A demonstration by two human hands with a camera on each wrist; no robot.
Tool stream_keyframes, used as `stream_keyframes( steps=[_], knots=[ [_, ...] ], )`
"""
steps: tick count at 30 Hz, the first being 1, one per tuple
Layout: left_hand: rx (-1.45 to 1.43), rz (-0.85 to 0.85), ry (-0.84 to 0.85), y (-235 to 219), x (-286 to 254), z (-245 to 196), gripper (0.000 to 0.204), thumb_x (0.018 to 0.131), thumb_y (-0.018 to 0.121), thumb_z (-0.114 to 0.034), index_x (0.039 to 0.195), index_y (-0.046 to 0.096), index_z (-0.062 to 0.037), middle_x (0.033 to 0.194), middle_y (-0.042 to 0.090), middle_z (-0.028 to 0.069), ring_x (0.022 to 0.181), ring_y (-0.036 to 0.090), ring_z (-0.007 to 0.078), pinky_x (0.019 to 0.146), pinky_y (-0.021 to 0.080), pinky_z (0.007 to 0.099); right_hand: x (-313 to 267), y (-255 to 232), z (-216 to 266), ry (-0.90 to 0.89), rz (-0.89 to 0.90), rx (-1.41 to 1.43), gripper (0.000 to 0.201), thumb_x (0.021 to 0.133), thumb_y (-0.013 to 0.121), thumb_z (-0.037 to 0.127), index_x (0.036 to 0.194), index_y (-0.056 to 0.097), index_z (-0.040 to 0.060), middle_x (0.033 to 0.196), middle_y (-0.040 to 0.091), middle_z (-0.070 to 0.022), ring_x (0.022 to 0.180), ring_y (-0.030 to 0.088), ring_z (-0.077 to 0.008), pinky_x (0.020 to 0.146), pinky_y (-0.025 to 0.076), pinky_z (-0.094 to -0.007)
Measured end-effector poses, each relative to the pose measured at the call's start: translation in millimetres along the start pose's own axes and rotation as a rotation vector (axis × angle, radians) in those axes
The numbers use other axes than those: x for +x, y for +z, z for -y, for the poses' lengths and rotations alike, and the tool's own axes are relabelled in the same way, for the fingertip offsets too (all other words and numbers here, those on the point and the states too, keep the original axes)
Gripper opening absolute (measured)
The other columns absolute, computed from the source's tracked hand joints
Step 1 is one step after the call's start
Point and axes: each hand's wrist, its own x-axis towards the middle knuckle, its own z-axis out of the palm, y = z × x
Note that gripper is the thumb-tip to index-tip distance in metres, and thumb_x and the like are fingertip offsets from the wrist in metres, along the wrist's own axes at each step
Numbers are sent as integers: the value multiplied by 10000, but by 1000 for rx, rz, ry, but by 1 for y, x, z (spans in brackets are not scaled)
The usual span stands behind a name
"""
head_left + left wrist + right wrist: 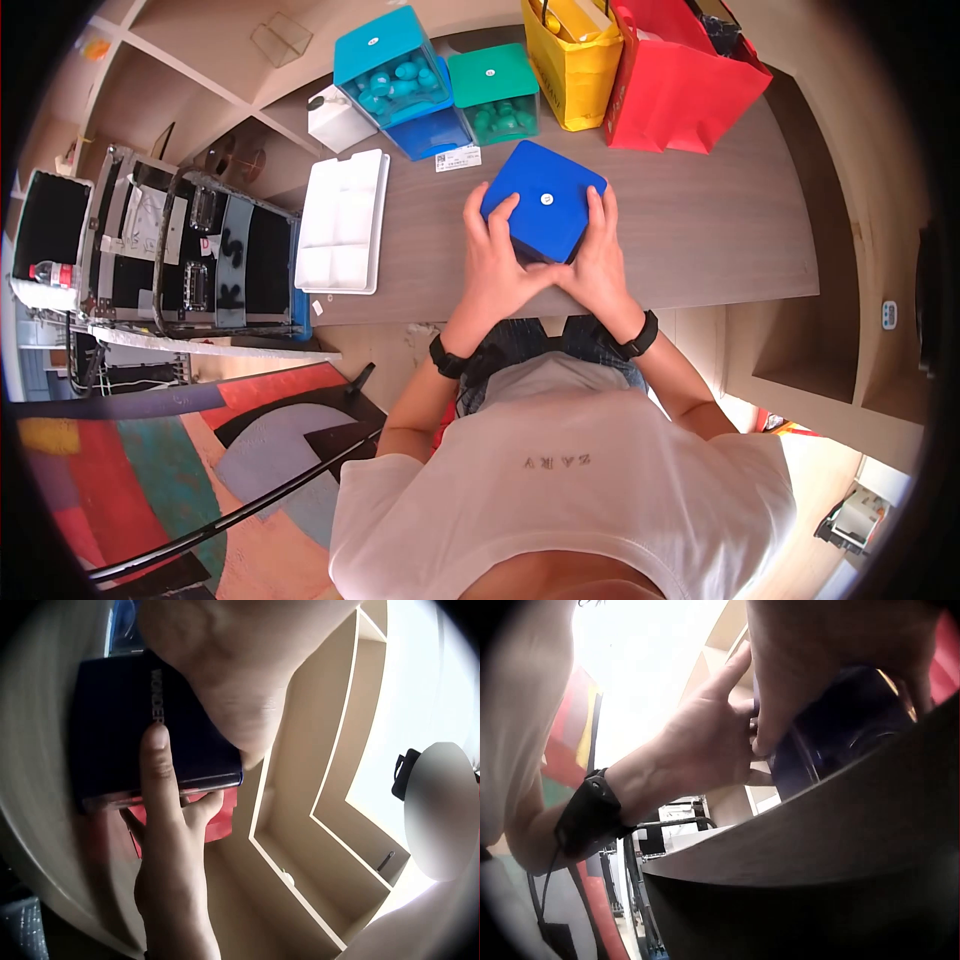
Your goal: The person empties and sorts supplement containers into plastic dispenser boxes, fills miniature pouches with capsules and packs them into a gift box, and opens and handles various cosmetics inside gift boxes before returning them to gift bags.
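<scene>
A box with a bright blue lid [545, 190] and a round white sticker on top is held over the near part of the table. My left hand [496, 250] grips its left side and my right hand [600, 250] its right side, the thumbs meeting at the near face. Seen from the left wrist, the dark blue face of the box [112, 727] carries white letters, "WONDER" among them, and the right hand's thumb [158, 754] lies against it. The right wrist view catches the shaded box [840, 724] by the table edge, its underside partly hidden.
Behind stand a teal-lidded box [380, 42] of teal rounded pieces on a blue box [432, 135], a green-lidded box [492, 68], a yellow bag [575, 85] and a red bag [680, 90]. A white compartment tray [340, 220] lies left, a printed card [458, 158] behind the held box.
</scene>
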Motion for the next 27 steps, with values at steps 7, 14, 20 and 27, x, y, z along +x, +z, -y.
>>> stream_keyframes(
  steps=[7,14,20,27],
  knots=[
    [153,74,-54,-14,1,-6,1012,611,953,-335,1431,423,-70,1628,154,305,1476,281,515,1153,340,604,-4,-42,7,23,193,71,1208,651,931,234,1601,206,56,1551,301,-308,1355,462,-528,1035,514,-505],
    [-227,530,86,-59,13,24,971,649,899,-147,1492,418,-141,1667,133,213,1530,240,437,1189,336,549,25,-65,-11,-210,372,208,1234,646,945,197,1623,200,88,1636,221,-277,1482,339,-469,1160,415,-483],
    [-479,271,-389,-39,-36,28,927,853,839,-139,1565,272,36,1510,430,200,1453,402,301,1157,399,431,33,-51,-9,-176,496,263,1296,654,951,232,1650,131,100,1678,102,-301,1550,201,-467,1233,303,-492],
    [-201,-23,12,-81,44,-5,817,857,838,-141,1521,394,31,1420,488,162,1376,468,277,1133,406,401,102,-54,32,-321,213,306,1292,695,930,265,1652,89,53,1677,147,-294,1568,188,-421,1258,236,-463]
  ],
)
